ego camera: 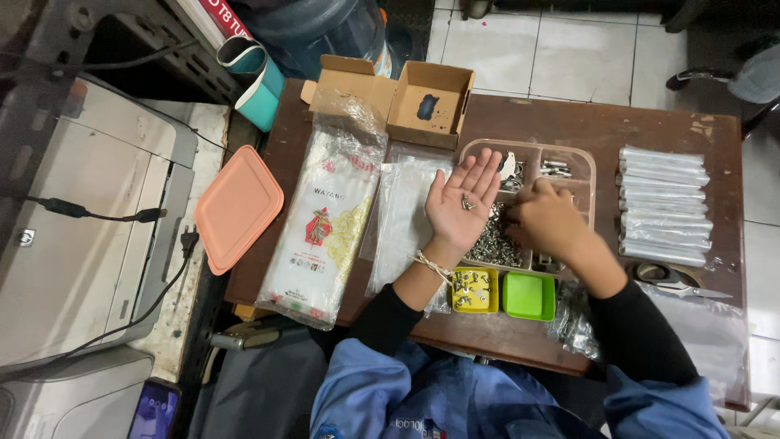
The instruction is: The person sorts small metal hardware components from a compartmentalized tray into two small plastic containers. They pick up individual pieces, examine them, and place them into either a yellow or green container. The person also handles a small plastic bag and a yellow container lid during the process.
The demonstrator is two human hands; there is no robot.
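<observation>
The left hand point(461, 203) lies palm-up and spread, small metal screws point(468, 202) resting on it; at its 3 o'clock the right hand point(546, 218) curls, fingers together, into the clear compartmented plastic tray point(587, 159) of silver hardware. At 9 o'clock lies a long clear plastic bag pack with a red-and-yellow label point(321, 223), at 12 an open brown cardboard box point(429, 102), at 6 a small yellow square tub point(475, 290)

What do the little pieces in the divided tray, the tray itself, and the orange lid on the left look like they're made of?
The small pieces look like metal: silvery, with bright glints. One lies in the open left hand; the right hand reaches into the pile. The divided tray seems to be clear, slightly cloudy plastic, since the table shows through its wall. The orange lid looks like matte, opaque plastic with rounded corners and a moulded rim.
</observation>
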